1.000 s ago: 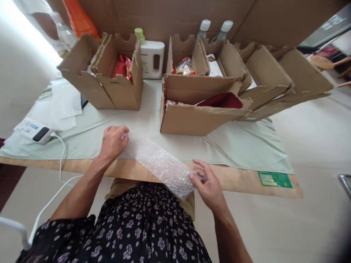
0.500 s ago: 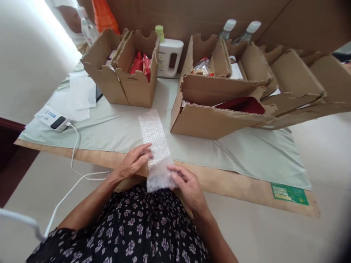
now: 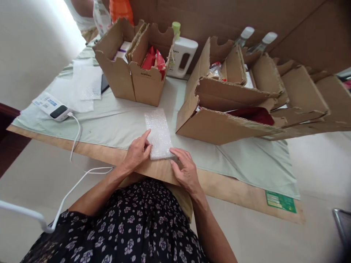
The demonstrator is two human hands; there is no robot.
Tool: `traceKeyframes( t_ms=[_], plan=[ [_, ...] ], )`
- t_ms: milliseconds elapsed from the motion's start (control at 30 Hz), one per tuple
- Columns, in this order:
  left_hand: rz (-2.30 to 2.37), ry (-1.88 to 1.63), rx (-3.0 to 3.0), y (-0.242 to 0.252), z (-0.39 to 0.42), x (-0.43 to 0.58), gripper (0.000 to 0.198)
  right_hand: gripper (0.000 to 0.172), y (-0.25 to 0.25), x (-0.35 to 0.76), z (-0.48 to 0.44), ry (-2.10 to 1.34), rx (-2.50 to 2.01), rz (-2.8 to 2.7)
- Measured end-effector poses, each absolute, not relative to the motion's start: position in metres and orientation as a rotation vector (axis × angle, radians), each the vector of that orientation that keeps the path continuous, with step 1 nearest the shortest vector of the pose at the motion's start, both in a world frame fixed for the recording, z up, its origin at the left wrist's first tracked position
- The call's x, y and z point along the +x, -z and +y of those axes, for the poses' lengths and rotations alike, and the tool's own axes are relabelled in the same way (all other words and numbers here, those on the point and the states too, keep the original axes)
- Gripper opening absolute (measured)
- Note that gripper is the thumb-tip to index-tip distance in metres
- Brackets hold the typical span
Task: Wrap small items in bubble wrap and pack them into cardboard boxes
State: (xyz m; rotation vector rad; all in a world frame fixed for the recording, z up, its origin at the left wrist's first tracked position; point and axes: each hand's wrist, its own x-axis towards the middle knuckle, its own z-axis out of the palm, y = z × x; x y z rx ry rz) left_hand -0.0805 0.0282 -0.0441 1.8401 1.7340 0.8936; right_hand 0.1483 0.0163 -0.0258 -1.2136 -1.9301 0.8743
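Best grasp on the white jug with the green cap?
I'd take the white jug by its handle, on its right side, from the front: the handle's opening faces forward, while the left-hand cardboard box partly covers the other side.

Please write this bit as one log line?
bubble wrap: on pale cloth | left hand: at its left edge | right hand: at its near right corner

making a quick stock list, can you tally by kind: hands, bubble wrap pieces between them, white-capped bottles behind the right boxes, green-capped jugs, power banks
Left hand and right hand: 2
Bubble wrap piece: 1
White-capped bottles: 2
Green-capped white jug: 1
White power bank: 1
Total: 7
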Motion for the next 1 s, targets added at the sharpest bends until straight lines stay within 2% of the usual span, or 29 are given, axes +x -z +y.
traceKeyframes(
  t_ms=[100,233,400,533,633,800,1000],
  plan=[
    [1.818,-0.776,1.934,0.046,0.034,-0.080,0.059,0.047,0.035,0.152,0.021,-0.583,-1.209,-2.283],
    [1.938,-0.756,2.055,0.030,0.021,-0.080,0.049,0.037,0.044,0.147,0.028,-0.431,-1.190,-2.397],
    [1.574,-0.892,2.244,0.006,-0.025,-0.077,0.042,0.033,0.028,0.150,0.021,-0.600,-1.031,-2.406],
    [1.567,-0.877,2.088,0.016,-0.038,-0.071,0.024,0.029,0.020,0.142,0.025,-0.840,-1.079,-2.328],
    [1.660,-0.931,1.836,0.028,-0.027,-0.070,0.025,0.027,0.021,0.136,0.027,-0.780,-1.183,-2.126],
    [1.662,-0.923,1.761,0.033,-0.008,-0.076,0.030,0.024,0.031,0.138,0.017,-0.305,-1.084,-2.189],
    [1.747,-1.022,2.039,0.030,-0.022,-0.079,0.027,0.026,0.035,0.133,0.024,-0.340,-1.010,-2.468]
  ],
)
